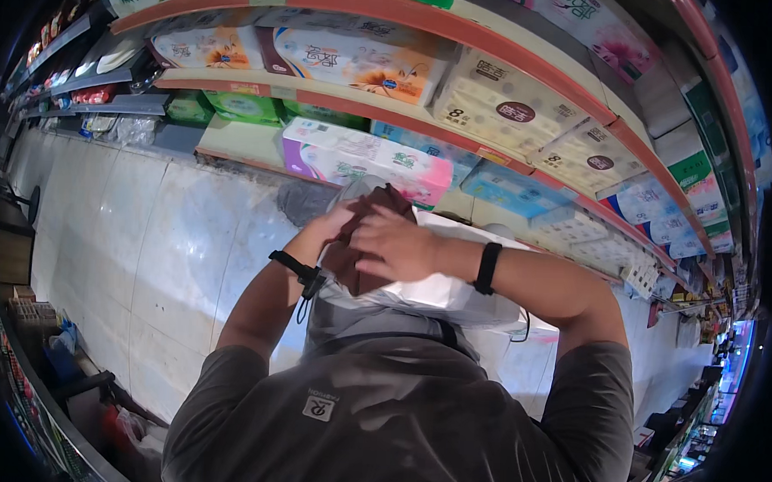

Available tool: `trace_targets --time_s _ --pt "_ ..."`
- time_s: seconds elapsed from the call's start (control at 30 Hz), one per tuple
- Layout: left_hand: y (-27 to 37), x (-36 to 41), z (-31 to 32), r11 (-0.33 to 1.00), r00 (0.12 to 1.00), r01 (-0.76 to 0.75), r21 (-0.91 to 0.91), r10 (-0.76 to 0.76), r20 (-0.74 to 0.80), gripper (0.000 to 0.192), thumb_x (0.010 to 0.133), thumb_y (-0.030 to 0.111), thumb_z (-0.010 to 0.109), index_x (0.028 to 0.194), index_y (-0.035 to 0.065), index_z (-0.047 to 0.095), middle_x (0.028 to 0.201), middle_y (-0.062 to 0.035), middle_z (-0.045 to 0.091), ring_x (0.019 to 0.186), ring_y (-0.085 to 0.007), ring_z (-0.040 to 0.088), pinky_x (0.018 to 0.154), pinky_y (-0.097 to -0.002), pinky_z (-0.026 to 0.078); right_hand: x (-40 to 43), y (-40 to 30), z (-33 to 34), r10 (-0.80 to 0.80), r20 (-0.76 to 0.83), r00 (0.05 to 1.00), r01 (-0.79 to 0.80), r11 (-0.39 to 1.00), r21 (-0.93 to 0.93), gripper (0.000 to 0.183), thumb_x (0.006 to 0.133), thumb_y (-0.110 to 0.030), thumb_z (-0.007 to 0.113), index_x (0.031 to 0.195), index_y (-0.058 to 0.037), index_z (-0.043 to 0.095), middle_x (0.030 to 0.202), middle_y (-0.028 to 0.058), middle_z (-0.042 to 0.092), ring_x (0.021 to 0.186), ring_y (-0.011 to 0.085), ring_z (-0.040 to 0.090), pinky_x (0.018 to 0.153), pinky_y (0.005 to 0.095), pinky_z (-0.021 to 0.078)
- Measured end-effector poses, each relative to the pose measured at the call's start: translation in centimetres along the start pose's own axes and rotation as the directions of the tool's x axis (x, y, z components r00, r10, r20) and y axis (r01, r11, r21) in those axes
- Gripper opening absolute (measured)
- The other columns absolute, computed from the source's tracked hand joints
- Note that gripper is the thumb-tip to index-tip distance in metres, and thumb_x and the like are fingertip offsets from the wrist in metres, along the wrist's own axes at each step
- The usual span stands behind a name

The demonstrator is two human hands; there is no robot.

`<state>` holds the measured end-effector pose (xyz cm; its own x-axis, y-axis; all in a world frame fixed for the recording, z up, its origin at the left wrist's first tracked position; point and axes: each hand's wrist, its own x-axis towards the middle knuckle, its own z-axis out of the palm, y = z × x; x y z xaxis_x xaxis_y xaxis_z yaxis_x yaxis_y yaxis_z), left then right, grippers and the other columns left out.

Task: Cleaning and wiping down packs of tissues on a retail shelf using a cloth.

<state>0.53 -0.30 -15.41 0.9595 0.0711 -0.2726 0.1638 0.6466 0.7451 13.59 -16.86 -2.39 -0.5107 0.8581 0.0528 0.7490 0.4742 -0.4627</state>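
Observation:
A folded brown piece of cloth or similar soft sheet (375, 276) lies over my grey-clad left knee. My left hand (340, 221) holds its left edge, the fingertips partly hidden by the folds. Across its top rests my right hand (399, 245), blurred, with fingers spread and touching the brown material. A white plastic bag or wrapping (461, 293) spreads under my right forearm; what it contains is hidden. Just beyond my hands, a white, pink and purple tissue pack (367, 159) sits at the lowest shelf.
Red-edged store shelves (442, 137) curve across the front, stacked with tissue packs: orange-and-white (361, 62), cream (512, 94) and blue (517, 188). Pale floor tiles (178, 258) extend to the left. Cardboard boxes (31, 313) and a black rail (82, 386) stand at the left rim.

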Motion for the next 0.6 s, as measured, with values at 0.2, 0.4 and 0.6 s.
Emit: trace_targets --time_s 0.2,0.4,0.6 --pt "1.0 -0.5 2.5 0.998 0.99 0.047 -0.034 -0.051 -0.135 0.049 0.117 0.037 0.042 0.15 0.0048 0.058 0.141 -0.0185 0.068 0.124 -0.0253 0.071 0.102 -0.0405 0.061 1.0 2.1 0.1 0.032 -0.008 0.999 -0.032 0.996 -0.077 0.029 0.105 -0.033 0.062 0.111 -0.0061 0.071 0.115 0.013 0.067 0.127 0.0344 0.057 0.126 0.0569 0.0309" --pt "-1.8 2.9 -2.9 0.913 0.938 0.345 -0.218 -0.342 0.056 0.052 0.115 0.042 0.051 0.143 0.0002 0.06 0.136 -0.0154 0.071 0.12 -0.0251 0.072 0.101 -0.04 0.06 -0.3 -3.5 -0.3 -0.146 0.011 0.989 0.146 0.988 0.056 0.031 0.104 -0.034 0.064 0.113 -0.0062 0.073 0.11 0.0099 0.068 0.116 0.0315 0.06 0.117 0.0513 0.0383" --pt "-0.1 2.6 0.0 0.963 0.971 0.237 -0.127 -0.232 0.057 0.048 0.116 0.029 0.048 0.154 -0.0003 0.054 0.149 -0.0159 0.065 0.128 -0.0266 0.069 0.108 -0.0404 0.058 -2.7 2.2 -0.3 0.016 -0.116 0.993 -0.02 0.999 -0.029 0.035 0.102 -0.03 0.064 0.128 -0.007 0.068 0.122 0.0105 0.065 0.132 0.0316 0.054 0.129 0.0563 0.0275"
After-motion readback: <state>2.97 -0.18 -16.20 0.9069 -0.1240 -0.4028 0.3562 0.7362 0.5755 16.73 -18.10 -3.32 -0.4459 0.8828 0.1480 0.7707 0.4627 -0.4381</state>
